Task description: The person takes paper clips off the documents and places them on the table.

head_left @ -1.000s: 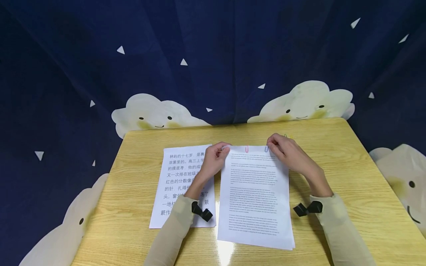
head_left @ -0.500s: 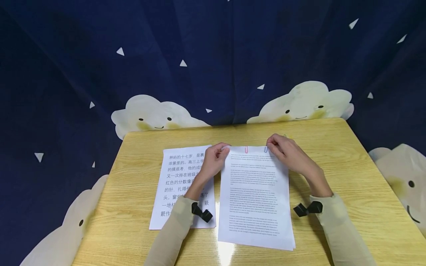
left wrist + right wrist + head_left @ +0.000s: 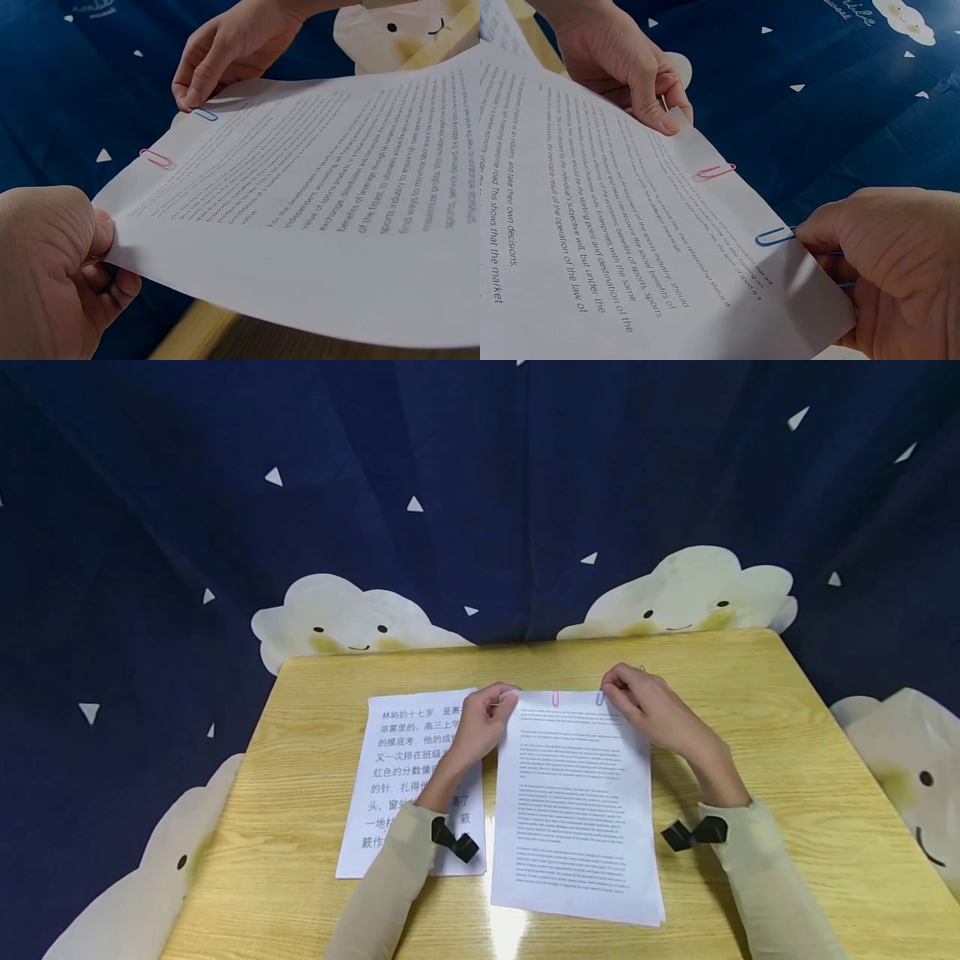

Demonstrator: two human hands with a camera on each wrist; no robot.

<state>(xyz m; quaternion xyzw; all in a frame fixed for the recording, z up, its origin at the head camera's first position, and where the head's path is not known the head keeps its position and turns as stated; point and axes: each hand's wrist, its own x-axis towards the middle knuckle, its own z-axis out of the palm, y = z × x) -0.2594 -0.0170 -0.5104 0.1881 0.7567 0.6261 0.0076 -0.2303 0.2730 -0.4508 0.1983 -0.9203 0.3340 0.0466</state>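
From the head view, your left hand [image 3: 480, 722] pinches the top left corner of the printed stack [image 3: 573, 810] on the tabletop [image 3: 750, 710], while your right hand [image 3: 648, 706] pinches its top right corner at the blue paper clip [image 3: 600, 697].

At the left wrist, the corner lifts; loosen and sheets could fan apart.

At the right wrist, the blue paper clip [image 3: 774, 237] sits shallow beside the pink paper clip [image 3: 715, 172]; pushed askew, it could crease the edge or slip off.

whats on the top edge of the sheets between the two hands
Between the left hand and right hand, a pink paper clip and a blue paper clip sit on the stack's edge, clearest in the right wrist view.
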